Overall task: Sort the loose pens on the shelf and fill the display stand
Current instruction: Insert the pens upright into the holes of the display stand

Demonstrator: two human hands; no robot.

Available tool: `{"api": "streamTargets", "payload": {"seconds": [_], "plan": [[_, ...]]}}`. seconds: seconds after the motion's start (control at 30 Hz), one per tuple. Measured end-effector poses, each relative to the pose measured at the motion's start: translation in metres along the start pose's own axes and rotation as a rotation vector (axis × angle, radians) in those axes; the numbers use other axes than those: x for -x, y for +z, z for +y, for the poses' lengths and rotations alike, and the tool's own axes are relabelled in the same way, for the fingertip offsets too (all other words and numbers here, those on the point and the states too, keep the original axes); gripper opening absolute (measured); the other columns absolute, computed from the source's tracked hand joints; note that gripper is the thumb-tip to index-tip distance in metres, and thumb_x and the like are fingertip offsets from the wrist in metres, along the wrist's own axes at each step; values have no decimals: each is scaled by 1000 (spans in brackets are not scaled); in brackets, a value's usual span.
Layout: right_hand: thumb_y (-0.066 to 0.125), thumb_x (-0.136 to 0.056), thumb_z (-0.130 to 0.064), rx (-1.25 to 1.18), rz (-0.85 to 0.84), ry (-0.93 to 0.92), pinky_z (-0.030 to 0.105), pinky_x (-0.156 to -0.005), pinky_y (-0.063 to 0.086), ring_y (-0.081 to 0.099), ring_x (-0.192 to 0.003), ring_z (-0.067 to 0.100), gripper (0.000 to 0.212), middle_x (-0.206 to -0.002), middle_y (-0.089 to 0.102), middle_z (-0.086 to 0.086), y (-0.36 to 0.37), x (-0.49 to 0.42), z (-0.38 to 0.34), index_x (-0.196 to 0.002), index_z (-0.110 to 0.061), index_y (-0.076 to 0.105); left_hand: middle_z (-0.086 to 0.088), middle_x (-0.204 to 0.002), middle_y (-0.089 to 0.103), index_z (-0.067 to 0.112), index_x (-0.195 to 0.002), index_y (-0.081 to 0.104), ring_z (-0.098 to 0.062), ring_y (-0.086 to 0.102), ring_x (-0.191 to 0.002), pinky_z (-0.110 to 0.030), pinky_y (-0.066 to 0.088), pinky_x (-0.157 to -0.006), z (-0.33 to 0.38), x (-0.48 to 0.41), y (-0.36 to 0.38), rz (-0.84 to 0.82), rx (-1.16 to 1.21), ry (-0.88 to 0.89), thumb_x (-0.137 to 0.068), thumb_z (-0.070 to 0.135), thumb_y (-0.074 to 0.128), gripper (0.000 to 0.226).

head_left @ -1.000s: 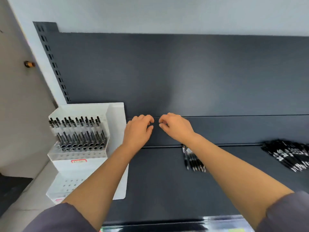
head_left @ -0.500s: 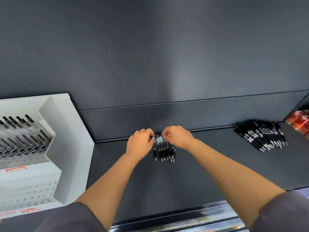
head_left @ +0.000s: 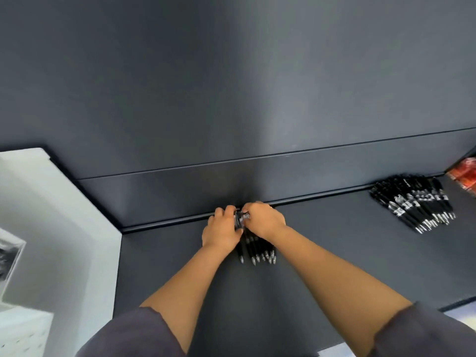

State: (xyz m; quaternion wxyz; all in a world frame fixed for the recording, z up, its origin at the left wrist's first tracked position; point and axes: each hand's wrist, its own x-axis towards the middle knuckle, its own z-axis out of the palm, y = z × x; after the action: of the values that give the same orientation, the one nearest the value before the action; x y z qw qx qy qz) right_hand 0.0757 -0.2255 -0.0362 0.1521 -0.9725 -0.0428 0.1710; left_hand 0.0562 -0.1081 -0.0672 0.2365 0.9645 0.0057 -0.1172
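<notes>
While both forearms reach forward from the bottom edge of the head view, the two hands meet at the back of a dark grey shelf (head_left: 167, 269), over a small bundle of pens (head_left: 257, 249). The left hand (head_left: 221, 230) has its fingers curled inward around the upper end of the bundle, knuckles toward the camera. The right hand (head_left: 265, 221) curls over the same end from the other side, its fingertips pressed in close to those of the left, so the pens are gripped between both hands. The bundle lies on the shelf, close to its rear lip, with the black barrels side by side and the silver tips pointing toward the viewer, showing just below the hands.

A white display stand (head_left: 64, 222) sits at the left end of the shelf, well apart from the hands (its side wall fills that edge of the frame, and a blurred dark patch at the far left is too smeared to make out). Far to the right, a larger heap of pens (head_left: 412, 204) lies fanned out on the shelf against the rear lip, tips slanting down and right. Just beyond it, at the right edge, is a blurred red packet (head_left: 463, 176). A plain dark back panel (head_left: 231, 86) rises behind everything. Dark grey sleeves (head_left: 134, 333) cover the upper arms.
</notes>
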Motion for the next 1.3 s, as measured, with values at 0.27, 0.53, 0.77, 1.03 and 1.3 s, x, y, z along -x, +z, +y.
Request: {"api": "streamTargets", "payload": {"seconds": [0.27, 0.53, 0.77, 1.03, 1.3], "plan": [[50, -92, -18, 61, 50, 34, 41, -74, 49, 57, -100, 34, 28, -119, 45, 10, 18, -22, -16, -119, -18, 53, -8, -123, 42, 16, -134, 35, -28, 50, -112, -40, 47, -78, -9, -11, -2, 3, 37, 4, -83, 19, 59, 56], [50, -92, -11, 123, 91, 2, 37, -66, 41, 57, -98, 36, 24, -120, 43, 14, 24, -17, -21, -116, -8, 50, -10, -120, 48, 9, -125, 41, -27, 53, -110, -37, 48, -78, -6, -2, 0, 53, -87, -29, -89, 12, 53, 38], [55, -87, -6, 239, 110, -20, 38, -73, 47, 58, -105, 39, 31, -118, 51, 18, 24, 0, -23, -118, -3, 52, -15, -121, 49, 4, -118, 49, -33, 54, -108, -39, 46, -81, -10, 21, -3, 46, -59, -76, -90, 8, 48, 28], [59, -85, -3, 291, 11, -82, 40, -87, 48, 51, -115, 38, 51, -128, 43, 20, 36, 31, -30, -131, -6, 38, -19, -111, 51, 0, -107, 53, -36, 53, -102, -40, 44, -89, -19, 67, -14, 141, 158, -122, -89, 0, 45, 20], [52, -85, -7, -13, 51, -191, 35, -76, 44, 57, -109, 38, 35, -117, 57, 18, 31, 57, -24, -120, -10, 46, -15, -88, 63, 6, -102, 51, -36, 62, -84, -42, 52, -78, -20, 108, -19, 253, 318, -175, -89, 4, 49, 13]]}}
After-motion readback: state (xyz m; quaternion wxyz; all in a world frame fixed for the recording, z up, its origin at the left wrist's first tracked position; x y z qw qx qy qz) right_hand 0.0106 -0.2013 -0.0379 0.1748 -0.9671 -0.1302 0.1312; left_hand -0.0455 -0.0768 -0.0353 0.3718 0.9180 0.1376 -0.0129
